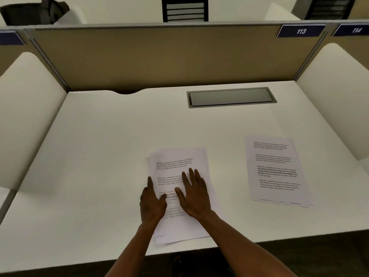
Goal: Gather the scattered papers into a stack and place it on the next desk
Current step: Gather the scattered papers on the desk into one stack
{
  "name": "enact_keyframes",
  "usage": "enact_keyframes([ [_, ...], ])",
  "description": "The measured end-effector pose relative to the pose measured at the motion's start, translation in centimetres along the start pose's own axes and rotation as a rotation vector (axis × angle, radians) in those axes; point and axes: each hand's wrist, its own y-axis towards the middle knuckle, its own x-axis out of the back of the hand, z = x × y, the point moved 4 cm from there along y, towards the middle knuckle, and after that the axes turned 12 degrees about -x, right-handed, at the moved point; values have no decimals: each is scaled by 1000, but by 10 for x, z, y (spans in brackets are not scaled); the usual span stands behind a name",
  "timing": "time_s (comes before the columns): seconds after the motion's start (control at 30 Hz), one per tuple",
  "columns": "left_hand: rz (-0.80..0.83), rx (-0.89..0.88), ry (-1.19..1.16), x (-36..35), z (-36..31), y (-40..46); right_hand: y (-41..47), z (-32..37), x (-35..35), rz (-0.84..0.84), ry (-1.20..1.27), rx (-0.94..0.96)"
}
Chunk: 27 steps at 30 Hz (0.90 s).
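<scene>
While both hands [173, 198] press one pile [177, 162], another pile [277, 170] lies right.

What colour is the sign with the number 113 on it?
Dark navy blue with white numerals; the 113 sign shows in the head view.

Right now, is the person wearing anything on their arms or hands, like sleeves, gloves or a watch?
No. The left hand and the right hand are both bare: no gloves, and I see no rings. Both forearms are uncovered right to the bottom edge of the picture, with no sleeve, watch or bracelet showing.
</scene>
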Motion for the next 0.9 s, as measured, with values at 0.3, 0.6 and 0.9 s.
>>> enact_keyframes([
  [0.3,-67,78,-52,-12,-2,6,26,-167,120,-187,-94,-677],
  [0.6,-8,54,-76,-34,-27,5,29,-179,123,-101,-203,-594],
  [0.9,-9,61,-96,-37,-38,-1,33,-187,137,-149,-350,-449],
])
